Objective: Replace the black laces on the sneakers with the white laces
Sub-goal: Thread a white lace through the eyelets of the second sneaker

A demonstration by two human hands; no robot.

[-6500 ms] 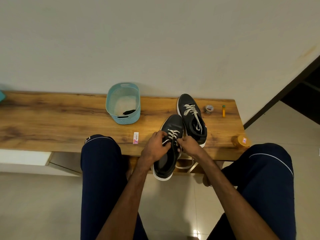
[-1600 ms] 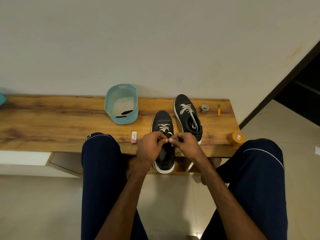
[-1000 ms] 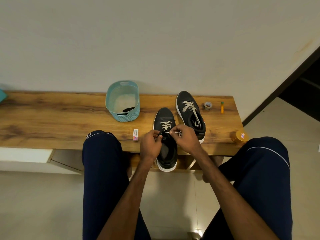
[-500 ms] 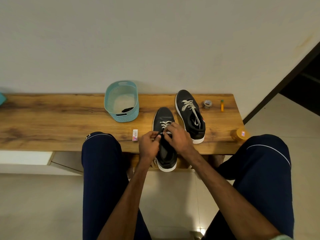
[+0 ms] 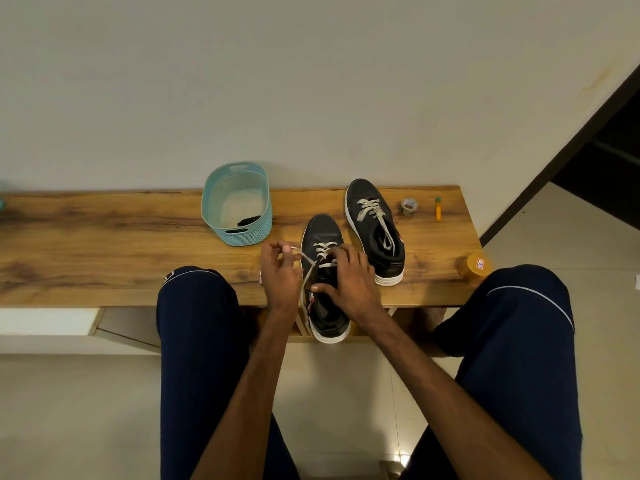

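While the sneaker (image 5: 327, 317) overhangs the table edge (image 5: 104, 301), left hand (image 5: 280, 271) pinches its white lace (image 5: 305, 255), right hand (image 5: 349, 282) grips it.

**Black Shoes, Pale Laces, Honey Wood**

The near black low-top sneaker (image 5: 322, 230) has a white sole rim and a small red-and-white mark on its side. An off-white flat lace (image 5: 323, 249) crosses its front. The far black low-top sneaker (image 5: 363, 195) matches it, with a white sole and off-white lacing. The oval plastic basket (image 5: 256, 233) is pale teal with a fine woven pattern, and a black bundle (image 5: 248, 220) lies inside. The long wooden bench top (image 5: 104, 237) is honey-brown with darker grain streaks. The person's trousers (image 5: 197, 341) are navy with thin white piping. A small stick (image 5: 438, 212) is orange with a green cap.
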